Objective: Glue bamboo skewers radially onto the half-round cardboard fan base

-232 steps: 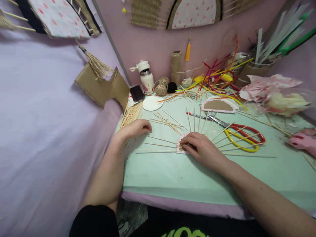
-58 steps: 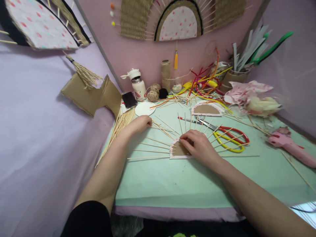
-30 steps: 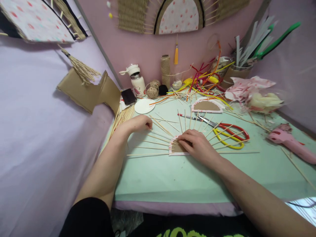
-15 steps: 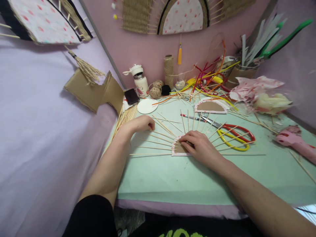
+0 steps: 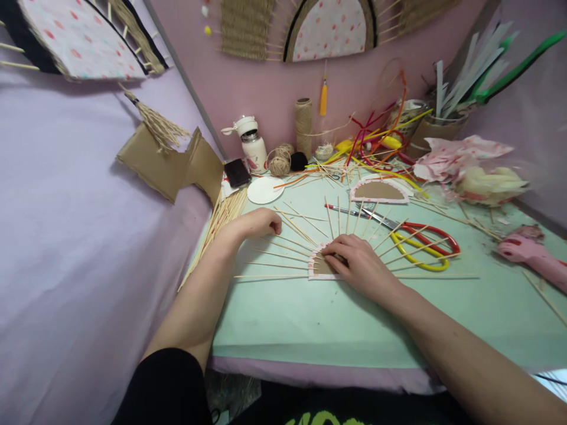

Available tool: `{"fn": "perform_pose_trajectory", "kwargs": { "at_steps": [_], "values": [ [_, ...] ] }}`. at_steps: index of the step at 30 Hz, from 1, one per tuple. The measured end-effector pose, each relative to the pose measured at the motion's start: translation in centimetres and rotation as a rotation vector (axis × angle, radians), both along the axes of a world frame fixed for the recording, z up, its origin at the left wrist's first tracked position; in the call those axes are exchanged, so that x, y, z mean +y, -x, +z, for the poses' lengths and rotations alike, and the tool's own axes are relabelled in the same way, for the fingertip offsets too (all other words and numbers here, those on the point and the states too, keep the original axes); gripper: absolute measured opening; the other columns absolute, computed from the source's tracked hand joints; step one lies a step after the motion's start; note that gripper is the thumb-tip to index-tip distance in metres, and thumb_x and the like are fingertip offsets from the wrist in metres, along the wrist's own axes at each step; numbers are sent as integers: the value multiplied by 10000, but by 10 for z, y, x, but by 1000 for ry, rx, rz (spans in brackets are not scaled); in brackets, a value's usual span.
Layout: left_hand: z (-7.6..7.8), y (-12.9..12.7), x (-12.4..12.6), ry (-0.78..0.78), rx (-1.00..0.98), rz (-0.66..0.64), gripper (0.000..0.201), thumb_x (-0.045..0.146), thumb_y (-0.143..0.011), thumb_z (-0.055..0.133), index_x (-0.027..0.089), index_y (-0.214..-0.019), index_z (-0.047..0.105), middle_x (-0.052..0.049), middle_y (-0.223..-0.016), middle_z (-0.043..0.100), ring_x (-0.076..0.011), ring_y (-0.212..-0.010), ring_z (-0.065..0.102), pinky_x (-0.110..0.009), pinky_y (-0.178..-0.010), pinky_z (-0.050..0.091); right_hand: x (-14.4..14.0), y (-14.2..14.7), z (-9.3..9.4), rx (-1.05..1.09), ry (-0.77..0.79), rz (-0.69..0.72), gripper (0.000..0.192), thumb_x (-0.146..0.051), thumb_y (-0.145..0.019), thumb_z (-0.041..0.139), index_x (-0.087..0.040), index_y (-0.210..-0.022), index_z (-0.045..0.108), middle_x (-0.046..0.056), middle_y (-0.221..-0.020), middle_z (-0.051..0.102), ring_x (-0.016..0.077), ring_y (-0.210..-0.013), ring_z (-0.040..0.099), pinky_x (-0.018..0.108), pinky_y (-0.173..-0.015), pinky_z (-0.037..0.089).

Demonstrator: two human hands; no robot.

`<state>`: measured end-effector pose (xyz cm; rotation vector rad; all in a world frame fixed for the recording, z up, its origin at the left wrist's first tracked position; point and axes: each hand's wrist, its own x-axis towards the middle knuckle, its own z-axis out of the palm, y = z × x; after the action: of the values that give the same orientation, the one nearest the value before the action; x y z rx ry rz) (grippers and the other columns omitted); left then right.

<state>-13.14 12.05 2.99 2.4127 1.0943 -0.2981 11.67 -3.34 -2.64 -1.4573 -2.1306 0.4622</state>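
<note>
Right hand [image 5: 361, 267] lies palm down on a small half-disc [image 5: 319, 267] of card with a pale pink rim, fingers together and pressing flat, nothing gripped between them. The half-disc sits near the front middle of the green surface [image 5: 310, 319], straight edge toward the person, curve facing away.

Thin sticks [image 5: 283, 256] fan out from the half-disc like spokes. The leftmost and rightmost lie nearly level along the straight edge; the others swing round through upright at the top of the arc. Each stick's long axis points back at the card's centre, under the right hand.

Left hand [image 5: 257, 223] rests up and to the left of the fan, loosely curled, fingertips touching a loose stick [image 5: 296, 227] that runs slantwise toward the upper-left part of the arc. Whether it pinches the stick or only touches it, I cannot tell. This hand is the nearer one to the bundle [image 5: 224, 215] of spare sticks at the surface's left edge, just behind its wrist.

Right of the fan, scissors [image 5: 420, 245] with red and yellow handles lie under several spokes. A second half-disc [image 5: 381, 190] lies farther back. A pink tool [image 5: 534, 255] lies at far right, well apart.
</note>
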Motion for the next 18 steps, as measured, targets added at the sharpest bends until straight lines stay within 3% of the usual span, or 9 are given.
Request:
{"fn": "perform_pose_trajectory", "kwargs": {
  "at_steps": [5,10,14,18],
  "values": [
    [5,4,1,-1,-19,19,214,183,-718,590,191,-864,746,-7,-887,757,-153,-817,652,-217,-723,462,1,1,0,17,-7,-15,220,-228,-955,502,-215,-951,721,91,-965,675,239,-933,590,393,-850,432],
    [12,13,6,-131,-88,61,257,269,-789,591,182,-980,739,-46,-995,755,-182,-909,656,-247,-793,476,-2,-5,8,42,-46,-64,231,-275,-973,490,-217,-961,713,94,-985,685,242,-946,598,399,-842,422],
    [8,14,10,-185,-125,84,289,268,-809,559,170,-1011,742,-65,-1047,753,-202,-960,658,-271,-848,491,2,-19,36,-57,-125,-103,203,-302,-961,525,-230,-997,712,89,-1020,708,262,-982,619,411,-840,396],
    [3,12,11,-187,-154,91,295,296,-806,571,173,-1007,749,-68,-1051,758,-211,-961,663,-287,-863,504,31,-23,73,-294,-111,-73,143,-305,-912,610,-233,-942,730,87,-976,729,281,-962,638,407,-811,374]
  ]
}}
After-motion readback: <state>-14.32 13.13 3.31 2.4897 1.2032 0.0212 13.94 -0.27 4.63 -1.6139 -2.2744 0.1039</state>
